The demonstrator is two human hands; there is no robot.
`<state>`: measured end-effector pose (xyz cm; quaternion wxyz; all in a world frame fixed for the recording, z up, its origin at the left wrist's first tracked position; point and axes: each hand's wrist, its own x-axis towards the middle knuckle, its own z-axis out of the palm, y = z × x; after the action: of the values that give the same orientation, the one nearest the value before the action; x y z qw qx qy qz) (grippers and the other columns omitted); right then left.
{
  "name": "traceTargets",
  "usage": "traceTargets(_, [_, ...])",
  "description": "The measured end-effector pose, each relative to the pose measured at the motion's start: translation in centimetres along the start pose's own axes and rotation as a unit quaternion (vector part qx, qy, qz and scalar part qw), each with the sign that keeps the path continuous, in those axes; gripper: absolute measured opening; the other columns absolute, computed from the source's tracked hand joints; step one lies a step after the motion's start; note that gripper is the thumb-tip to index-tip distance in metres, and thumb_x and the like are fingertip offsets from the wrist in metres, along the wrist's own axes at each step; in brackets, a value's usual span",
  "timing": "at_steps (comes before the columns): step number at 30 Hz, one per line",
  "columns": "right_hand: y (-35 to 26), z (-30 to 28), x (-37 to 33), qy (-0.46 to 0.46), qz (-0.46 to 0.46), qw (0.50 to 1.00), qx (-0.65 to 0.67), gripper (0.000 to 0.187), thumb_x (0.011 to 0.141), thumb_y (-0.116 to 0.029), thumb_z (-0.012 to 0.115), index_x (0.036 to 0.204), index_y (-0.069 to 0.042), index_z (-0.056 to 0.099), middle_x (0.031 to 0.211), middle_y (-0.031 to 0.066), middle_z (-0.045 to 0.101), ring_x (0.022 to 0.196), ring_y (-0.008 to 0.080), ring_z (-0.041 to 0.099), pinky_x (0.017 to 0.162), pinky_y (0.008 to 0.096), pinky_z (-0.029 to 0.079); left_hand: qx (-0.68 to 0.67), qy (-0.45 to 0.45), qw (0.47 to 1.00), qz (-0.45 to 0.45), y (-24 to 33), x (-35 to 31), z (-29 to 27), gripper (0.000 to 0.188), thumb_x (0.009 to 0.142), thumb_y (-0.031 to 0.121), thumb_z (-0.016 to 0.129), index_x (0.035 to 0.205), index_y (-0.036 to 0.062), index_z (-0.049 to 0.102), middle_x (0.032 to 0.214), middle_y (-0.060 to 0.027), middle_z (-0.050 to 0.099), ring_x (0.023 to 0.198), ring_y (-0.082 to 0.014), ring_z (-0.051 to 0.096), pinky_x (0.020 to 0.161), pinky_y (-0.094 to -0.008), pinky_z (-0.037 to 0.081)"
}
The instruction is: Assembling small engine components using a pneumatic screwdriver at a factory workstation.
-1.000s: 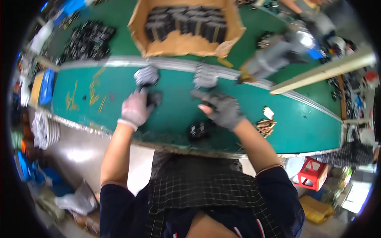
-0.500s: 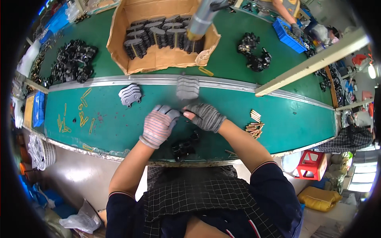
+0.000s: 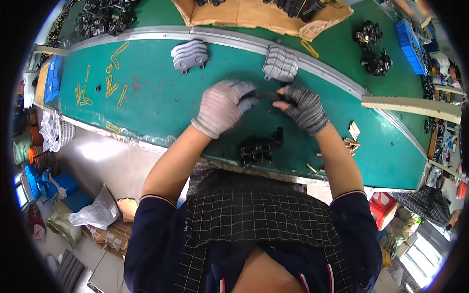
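Observation:
My left hand (image 3: 222, 108), in a pale striped glove, and my right hand (image 3: 308, 108), in a dark grey glove with bare thumb and fingertip, face each other above the green bench. A small dark flat part (image 3: 267, 96) spans the gap between them, pinched by the fingers of both. Its exact kind is hard to make out. Just beyond the hands lie a stack of grey brake pads (image 3: 189, 55) on the left and another grey brake pad stack (image 3: 281, 63) on the right. Closer to me rests a black brake caliper (image 3: 259, 149) near the bench edge.
Copper-coloured pins (image 3: 351, 142) lie beside my right forearm. Yellow rubber bands (image 3: 111, 88) are scattered at the left. Past the metal rail (image 3: 161, 34) stand a cardboard box (image 3: 244, 14), black calipers (image 3: 376, 61) and a blue bin (image 3: 410, 46). A beige post (image 3: 410, 103) juts in from the right.
My view has shifted, so the bench things sit higher in it. My hands, close together before, are now farther apart, and the dark flat part shows between them.

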<state>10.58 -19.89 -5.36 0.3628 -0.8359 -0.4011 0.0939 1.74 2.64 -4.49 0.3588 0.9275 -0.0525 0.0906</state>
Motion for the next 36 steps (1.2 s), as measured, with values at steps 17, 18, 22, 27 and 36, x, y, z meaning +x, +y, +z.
traceTargets(17, [-0.6, -2.3, -4.8, 0.115, 0.129, 0.985, 0.018, 0.033, 0.077, -0.027, 0.077, 0.096, -0.004, 0.065, 0.087, 0.0132, 0.068, 0.076, 0.0295, 0.066, 0.071, 0.0345, 0.053, 0.009, -0.075, 0.993, 0.087, 3.6, -4.5, -1.4, 0.056, 0.076, 0.032, 0.073, 0.124, 0.0101, 0.054, 0.110, -0.0138, 0.061, 0.104, -0.0337, 0.057, 0.089, -0.0418, 0.047])
traceTargets(18, [-1.7, -3.1, -5.6, 0.113, 0.197, 0.970, 0.086, 0.032, 0.077, -0.027, 0.077, 0.095, -0.004, 0.065, 0.085, 0.0128, 0.067, 0.074, 0.0292, 0.065, 0.070, 0.0342, 0.053, -0.004, -0.047, 0.996, 0.079, 2.9, -3.3, -1.4, 0.056, 0.074, 0.030, 0.075, 0.122, 0.0084, 0.055, 0.108, -0.0140, 0.061, 0.101, -0.0344, 0.058, 0.088, -0.0412, 0.048])
traceTargets(22, [-3.8, -2.1, -8.1, 0.089, -0.001, 0.994, 0.061, 0.027, 0.077, -0.023, 0.077, 0.092, -0.005, 0.065, 0.082, 0.0115, 0.066, 0.073, 0.0289, 0.064, 0.067, 0.0353, 0.052, 0.058, 0.060, 0.991, 0.105, 3.2, -2.1, -2.2, 0.049, 0.075, 0.030, 0.074, 0.116, 0.0085, 0.059, 0.105, -0.0142, 0.063, 0.098, -0.0336, 0.060, 0.085, -0.0412, 0.049])
traceTargets(27, [-4.4, 0.7, -8.2, 0.011, -0.021, 0.999, -0.026, 0.025, 0.075, -0.018, 0.078, 0.092, -0.005, 0.065, 0.083, 0.0116, 0.066, 0.077, 0.0297, 0.064, 0.069, 0.0374, 0.052, 0.008, -0.004, 1.000, 0.022, 5.0, -6.1, -2.6, 0.037, 0.076, 0.027, 0.072, 0.106, 0.0088, 0.064, 0.094, -0.0127, 0.064, 0.089, -0.0325, 0.061, 0.079, -0.0412, 0.050])
traceTargets(36, [-3.4, -0.1, -4.7, 0.011, -0.134, 0.991, 0.009, 0.027, 0.075, -0.018, 0.077, 0.097, -0.006, 0.067, 0.086, 0.0116, 0.067, 0.080, 0.0305, 0.065, 0.070, 0.0373, 0.052, 0.019, 0.030, 0.999, 0.020, 4.7, -8.0, -1.3, 0.034, 0.070, 0.021, 0.075, 0.100, 0.0088, 0.066, 0.086, -0.0104, 0.063, 0.082, -0.0309, 0.059, 0.072, -0.0411, 0.049])
